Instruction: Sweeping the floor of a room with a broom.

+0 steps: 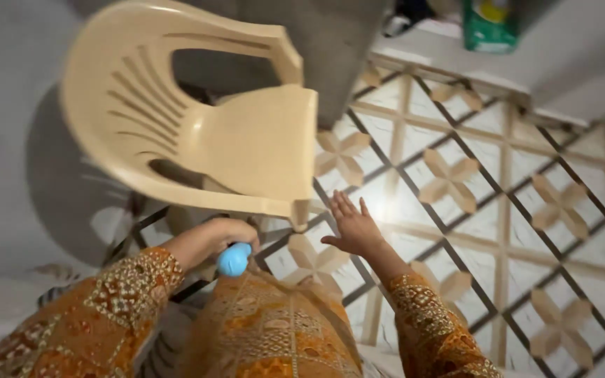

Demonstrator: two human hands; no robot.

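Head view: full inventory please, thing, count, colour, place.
chair: 1, beige plastic with armrests, upper left, standing on the floor
floor: 1, pale tiles with tan flower shapes and dark diagonal lines, centre and right
package: 1, green, top edge on a pale ledge, partly cut off
wall: 1, grey, left side behind the chair
handle: 1, light blue, rounded end showing below the left hand; the rest is hidden
sleeves: 2, orange with gold embroidery, bottom
left hand: 1, closed around the handle, beneath the chair seat
right hand: 1, open, fingers spread, over the floor beside the chair
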